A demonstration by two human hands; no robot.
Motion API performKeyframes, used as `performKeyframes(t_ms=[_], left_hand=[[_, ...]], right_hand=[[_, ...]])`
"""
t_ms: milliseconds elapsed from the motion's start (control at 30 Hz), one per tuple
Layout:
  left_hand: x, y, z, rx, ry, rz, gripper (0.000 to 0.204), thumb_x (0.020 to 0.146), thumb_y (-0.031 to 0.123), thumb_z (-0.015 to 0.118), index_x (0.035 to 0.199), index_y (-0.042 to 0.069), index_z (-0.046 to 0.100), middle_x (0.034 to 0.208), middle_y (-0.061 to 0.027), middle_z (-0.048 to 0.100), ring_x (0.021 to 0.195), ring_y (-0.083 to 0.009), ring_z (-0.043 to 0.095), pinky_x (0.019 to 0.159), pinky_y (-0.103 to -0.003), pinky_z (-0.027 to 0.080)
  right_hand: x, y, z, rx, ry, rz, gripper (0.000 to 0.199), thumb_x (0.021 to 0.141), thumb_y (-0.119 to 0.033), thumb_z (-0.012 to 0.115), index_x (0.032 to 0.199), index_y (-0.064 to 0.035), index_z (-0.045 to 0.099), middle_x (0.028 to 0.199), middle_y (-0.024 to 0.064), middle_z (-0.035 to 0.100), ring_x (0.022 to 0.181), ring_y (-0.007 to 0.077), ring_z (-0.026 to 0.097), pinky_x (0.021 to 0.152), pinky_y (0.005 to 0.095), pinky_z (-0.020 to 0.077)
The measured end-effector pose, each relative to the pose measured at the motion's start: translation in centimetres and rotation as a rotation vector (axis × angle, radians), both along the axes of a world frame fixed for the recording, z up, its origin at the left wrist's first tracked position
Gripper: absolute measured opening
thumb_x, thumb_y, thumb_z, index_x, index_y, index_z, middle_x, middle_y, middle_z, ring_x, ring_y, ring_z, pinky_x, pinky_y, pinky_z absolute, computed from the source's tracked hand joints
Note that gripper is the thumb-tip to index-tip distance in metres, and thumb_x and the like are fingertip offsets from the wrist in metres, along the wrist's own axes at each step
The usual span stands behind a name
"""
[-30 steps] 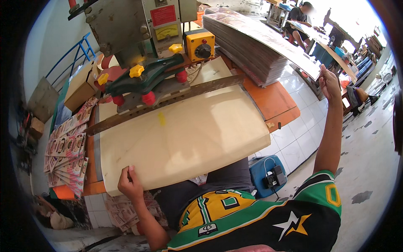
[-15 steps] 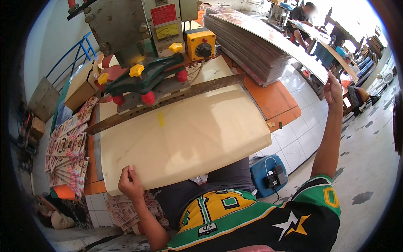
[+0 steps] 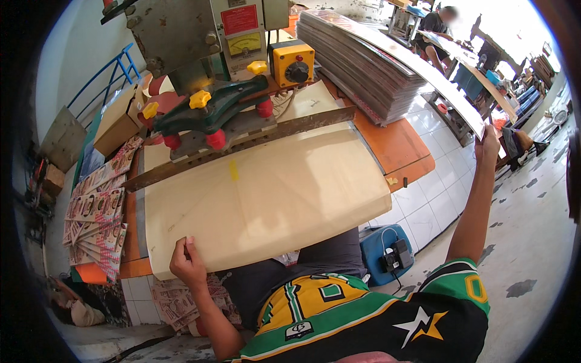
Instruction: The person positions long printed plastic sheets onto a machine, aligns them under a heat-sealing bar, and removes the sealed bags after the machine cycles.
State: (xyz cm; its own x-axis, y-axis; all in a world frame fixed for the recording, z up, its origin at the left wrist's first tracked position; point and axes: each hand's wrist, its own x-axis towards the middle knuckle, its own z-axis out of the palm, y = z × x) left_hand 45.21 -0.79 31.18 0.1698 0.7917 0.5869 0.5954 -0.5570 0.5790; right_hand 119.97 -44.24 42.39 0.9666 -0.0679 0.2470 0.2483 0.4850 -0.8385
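Note:
A large tan sheet (image 3: 284, 199) covers the near part of the orange worktable, below a metal bar (image 3: 242, 148). My left hand (image 3: 187, 263) pinches its near left edge, thumb on top. Far out to the right, my right hand (image 3: 488, 145) grips the near corner of a long, glossy sheet (image 3: 445, 85). That sheet is the top one of a tall stack (image 3: 369, 66) at the back right, and it juts well past the stack. The fingers under it are partly hidden.
A press (image 3: 209, 112) with green arms, yellow knobs and red feet stands behind the bar. Beside it is a yellow control box (image 3: 292, 63). Printed pieces (image 3: 100, 209) lie fanned at the left. A blue container (image 3: 387, 254) stands on the floor. Another person (image 3: 433, 36) sits far off.
My right hand has come down from its raised place beyond the sheet's end and closed on the corner of the stack's top sheet. My left hand stays at the tan sheet's edge.

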Motion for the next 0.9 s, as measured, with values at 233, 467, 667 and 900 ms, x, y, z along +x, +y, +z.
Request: performKeyframes(t_ms=[233,467,667,900], left_hand=[[-0.2,-0.2,0.3,-0.059,0.028,0.019,0.025,0.102,0.021,0.062,0.097,-0.001,0.071,0.081,-0.0127,0.072,0.07,-0.0234,0.067,0.066,-0.036,0.051],[0.1,0.0,0.1,0.001,0.009,0.005,0.023,0.102,0.02,0.063,0.095,0.0,0.071,0.076,-0.0119,0.069,0.066,-0.0232,0.065,0.062,-0.035,0.049],[0.3,-0.3,0.5,0.021,0.0,-0.005,0.022,0.102,0.02,0.064,0.092,0.001,0.071,0.073,-0.0111,0.068,0.062,-0.0218,0.063,0.059,-0.033,0.048],[0.1,0.0,0.0,0.031,-0.006,0.001,0.021,0.102,0.019,0.064,0.094,0.001,0.071,0.074,-0.0107,0.069,0.063,-0.0216,0.064,0.058,-0.033,0.048]], right_hand=[[-11.2,4.2,5.3,0.082,0.144,0.332,0.037,0.103,-0.029,0.064,0.122,0.0017,0.058,0.109,0.0124,0.07,0.101,0.0214,0.071,0.087,0.033,0.0612],[-12.3,5.5,5.0,-0.037,0.067,0.403,0.04,0.105,-0.02,0.057,0.14,0.0002,0.051,0.13,0.0151,0.064,0.116,0.0224,0.067,0.094,0.0326,0.0586],[-12.5,4.9,2.2,0.139,0.111,0.222,0.041,0.104,-0.025,0.06,0.139,-0.0027,0.057,0.134,0.0104,0.065,0.116,0.0235,0.066,0.093,0.0377,0.0556],[-15.4,1.7,-4.4,0.342,0.103,0.084,0.041,0.105,-0.03,0.061,0.137,-0.0052,0.058,0.134,0.0101,0.064,0.113,0.0215,0.065,0.09,0.0352,0.0546]])
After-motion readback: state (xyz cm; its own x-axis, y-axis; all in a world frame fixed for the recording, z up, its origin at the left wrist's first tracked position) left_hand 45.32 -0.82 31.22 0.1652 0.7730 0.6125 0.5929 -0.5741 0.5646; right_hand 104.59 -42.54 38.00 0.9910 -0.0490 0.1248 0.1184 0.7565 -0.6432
